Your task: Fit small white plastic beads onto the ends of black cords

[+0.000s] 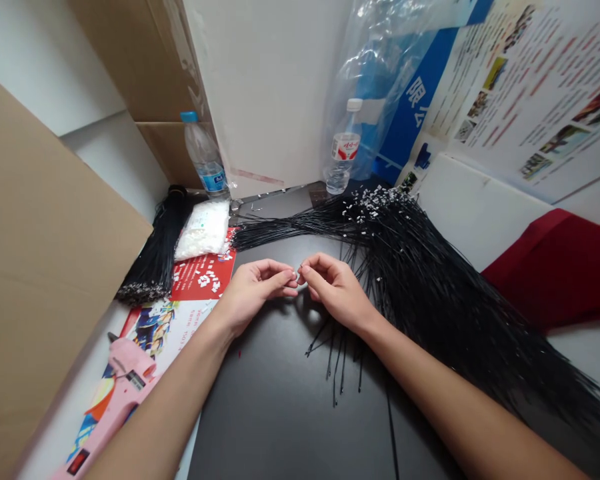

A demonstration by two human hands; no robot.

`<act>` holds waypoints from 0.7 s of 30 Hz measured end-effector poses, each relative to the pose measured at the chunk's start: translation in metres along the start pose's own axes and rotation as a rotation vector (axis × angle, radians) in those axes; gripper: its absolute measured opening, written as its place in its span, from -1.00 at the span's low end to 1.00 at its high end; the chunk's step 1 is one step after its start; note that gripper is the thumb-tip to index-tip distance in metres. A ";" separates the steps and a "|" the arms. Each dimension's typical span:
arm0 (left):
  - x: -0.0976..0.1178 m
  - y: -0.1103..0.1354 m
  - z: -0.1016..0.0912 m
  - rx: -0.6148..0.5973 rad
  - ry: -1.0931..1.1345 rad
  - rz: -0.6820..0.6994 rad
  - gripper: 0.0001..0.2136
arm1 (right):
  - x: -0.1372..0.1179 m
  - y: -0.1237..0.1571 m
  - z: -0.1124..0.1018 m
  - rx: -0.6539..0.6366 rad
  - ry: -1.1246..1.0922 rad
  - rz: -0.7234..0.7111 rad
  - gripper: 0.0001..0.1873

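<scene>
L hand (254, 290), R hand (336, 290) — pinched on tiny white bit (296, 273), black wires (410, 280) near

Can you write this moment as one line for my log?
left hand: fingertips meet right hand | held: too small to tell | beside: black wire bundle

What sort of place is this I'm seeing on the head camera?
Likely a cramped piecework bench: a heap of black white-tipped wires, a pink hot glue gun, and a bag of white parts.
</scene>
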State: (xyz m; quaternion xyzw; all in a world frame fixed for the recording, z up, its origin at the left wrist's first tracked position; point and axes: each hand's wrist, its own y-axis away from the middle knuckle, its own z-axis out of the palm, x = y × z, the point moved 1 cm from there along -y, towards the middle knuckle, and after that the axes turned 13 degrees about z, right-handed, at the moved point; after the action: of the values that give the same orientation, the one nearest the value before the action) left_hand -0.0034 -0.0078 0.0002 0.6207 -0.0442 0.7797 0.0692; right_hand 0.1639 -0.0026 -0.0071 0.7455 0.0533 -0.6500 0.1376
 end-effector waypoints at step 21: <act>0.003 0.001 0.004 0.084 0.047 0.065 -0.76 | -0.008 0.006 -0.002 0.154 0.293 -0.155 -0.85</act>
State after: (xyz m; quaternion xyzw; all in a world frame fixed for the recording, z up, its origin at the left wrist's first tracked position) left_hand -0.0007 -0.0096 0.0038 0.6028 -0.0299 0.7971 0.0188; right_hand 0.1664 -0.0072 0.0020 0.8342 0.0804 -0.5451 0.0202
